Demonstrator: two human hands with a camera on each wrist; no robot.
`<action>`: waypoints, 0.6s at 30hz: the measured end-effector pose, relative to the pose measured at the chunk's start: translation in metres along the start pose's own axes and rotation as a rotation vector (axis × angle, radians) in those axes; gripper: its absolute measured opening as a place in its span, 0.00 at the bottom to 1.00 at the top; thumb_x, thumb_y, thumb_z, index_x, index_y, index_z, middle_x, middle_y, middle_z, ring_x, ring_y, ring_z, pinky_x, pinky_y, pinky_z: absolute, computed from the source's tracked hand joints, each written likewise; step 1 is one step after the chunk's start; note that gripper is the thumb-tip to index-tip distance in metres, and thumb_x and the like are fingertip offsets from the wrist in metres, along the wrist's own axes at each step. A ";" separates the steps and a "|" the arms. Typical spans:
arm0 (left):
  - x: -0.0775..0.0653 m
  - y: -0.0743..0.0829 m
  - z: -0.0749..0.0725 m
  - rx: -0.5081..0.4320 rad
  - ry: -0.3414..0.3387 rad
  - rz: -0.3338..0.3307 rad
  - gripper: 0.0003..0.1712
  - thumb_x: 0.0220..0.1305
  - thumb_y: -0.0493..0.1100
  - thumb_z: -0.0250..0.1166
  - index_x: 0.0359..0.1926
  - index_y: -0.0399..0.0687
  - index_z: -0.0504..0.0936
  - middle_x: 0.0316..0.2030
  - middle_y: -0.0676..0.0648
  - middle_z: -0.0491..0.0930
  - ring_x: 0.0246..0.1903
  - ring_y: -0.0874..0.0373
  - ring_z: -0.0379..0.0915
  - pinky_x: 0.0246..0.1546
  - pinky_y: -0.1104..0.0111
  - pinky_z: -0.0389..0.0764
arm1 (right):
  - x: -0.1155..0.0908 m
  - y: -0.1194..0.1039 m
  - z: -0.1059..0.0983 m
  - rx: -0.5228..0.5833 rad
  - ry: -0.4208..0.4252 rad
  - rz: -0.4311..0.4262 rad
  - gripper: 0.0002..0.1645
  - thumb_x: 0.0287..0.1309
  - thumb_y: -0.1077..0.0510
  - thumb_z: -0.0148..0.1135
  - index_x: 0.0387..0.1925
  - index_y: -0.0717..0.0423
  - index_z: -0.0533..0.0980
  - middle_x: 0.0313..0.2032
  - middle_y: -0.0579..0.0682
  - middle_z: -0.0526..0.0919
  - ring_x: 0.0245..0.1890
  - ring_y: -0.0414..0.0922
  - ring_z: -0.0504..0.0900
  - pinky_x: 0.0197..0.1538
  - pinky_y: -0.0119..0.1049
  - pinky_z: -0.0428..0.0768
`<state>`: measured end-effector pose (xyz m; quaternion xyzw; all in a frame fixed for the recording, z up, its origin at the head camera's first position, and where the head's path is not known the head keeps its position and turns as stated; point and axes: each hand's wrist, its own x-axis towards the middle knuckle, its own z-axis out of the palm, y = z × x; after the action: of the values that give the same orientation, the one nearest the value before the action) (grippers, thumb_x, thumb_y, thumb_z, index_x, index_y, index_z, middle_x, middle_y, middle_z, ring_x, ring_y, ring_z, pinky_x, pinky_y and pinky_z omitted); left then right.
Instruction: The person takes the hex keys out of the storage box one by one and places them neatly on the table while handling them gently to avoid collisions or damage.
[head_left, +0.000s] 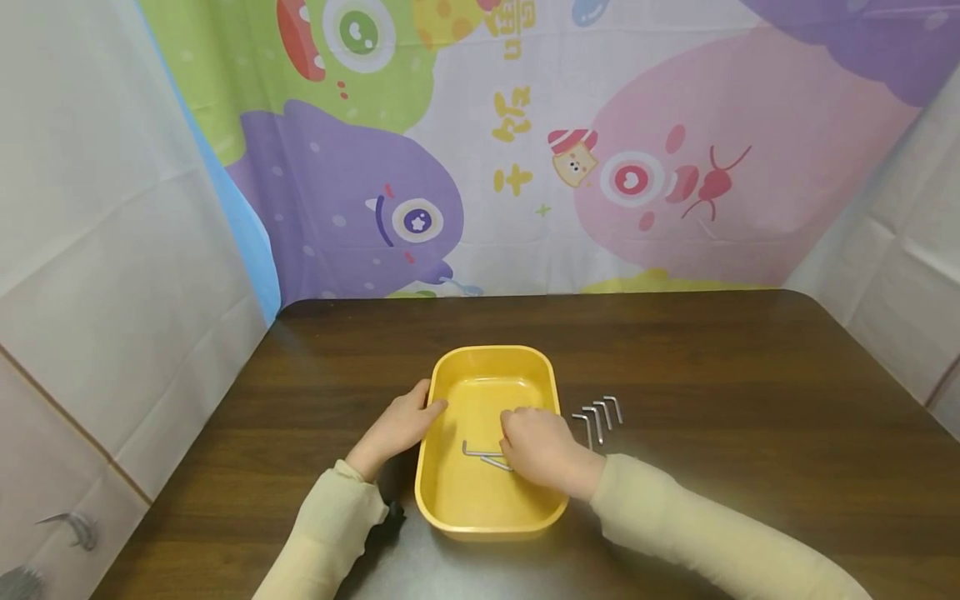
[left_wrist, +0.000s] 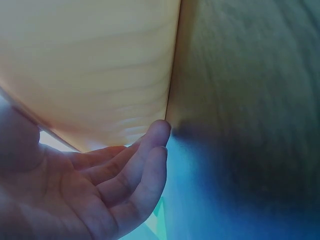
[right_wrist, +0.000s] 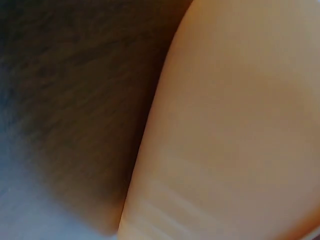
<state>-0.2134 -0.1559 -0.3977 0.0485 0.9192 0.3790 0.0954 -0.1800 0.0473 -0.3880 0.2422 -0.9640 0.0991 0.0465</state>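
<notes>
A yellow rectangular tray (head_left: 491, 508) stands on the table. My left hand (head_left: 400, 423) grips its left side, the thumb over the rim; in the left wrist view the fingers (left_wrist: 132, 175) lie along the outer wall. Inside the tray, my right hand (head_left: 543, 446) is curled over the ends of the metal hex keys, its fingertips hidden beneath. One L-shaped hex key (head_left: 480, 453) and another slim metal key (head_left: 495, 462) run under that hand. In the right wrist view only the tray's outer wall (right_wrist: 225, 125) and the tabletop show.
To the right of the tray, several L-shaped hex keys (head_left: 600, 414) lie in a slanted row on the dark wooden table (head_left: 712, 358). A cartoon-printed cloth (head_left: 517, 242) hangs behind the table. Pale panels (head_left: 112, 208) flank it on both sides.
</notes>
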 end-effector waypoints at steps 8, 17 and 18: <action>0.000 -0.001 0.000 -0.008 0.003 0.003 0.25 0.66 0.49 0.48 0.59 0.40 0.63 0.38 0.42 0.78 0.28 0.58 0.76 0.34 0.65 0.77 | -0.001 -0.004 0.004 -0.162 -0.077 0.031 0.13 0.51 0.52 0.59 0.21 0.57 0.73 0.19 0.50 0.74 0.20 0.46 0.75 0.20 0.41 0.72; 0.000 0.000 0.000 -0.012 -0.002 0.009 0.23 0.67 0.49 0.48 0.58 0.40 0.64 0.36 0.43 0.78 0.27 0.58 0.76 0.33 0.65 0.77 | -0.003 -0.007 0.009 -0.316 -0.111 0.021 0.19 0.53 0.47 0.58 0.15 0.55 0.75 0.16 0.49 0.74 0.18 0.45 0.74 0.19 0.40 0.72; 0.000 0.000 0.000 -0.009 -0.002 0.009 0.24 0.67 0.49 0.48 0.58 0.40 0.64 0.36 0.43 0.78 0.27 0.58 0.76 0.33 0.65 0.77 | -0.003 -0.007 0.009 -0.330 -0.117 0.019 0.20 0.53 0.46 0.58 0.15 0.55 0.75 0.15 0.48 0.74 0.18 0.45 0.73 0.19 0.40 0.72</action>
<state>-0.2137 -0.1559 -0.3984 0.0525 0.9172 0.3834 0.0946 -0.1749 0.0409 -0.3961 0.2276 -0.9705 -0.0746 0.0284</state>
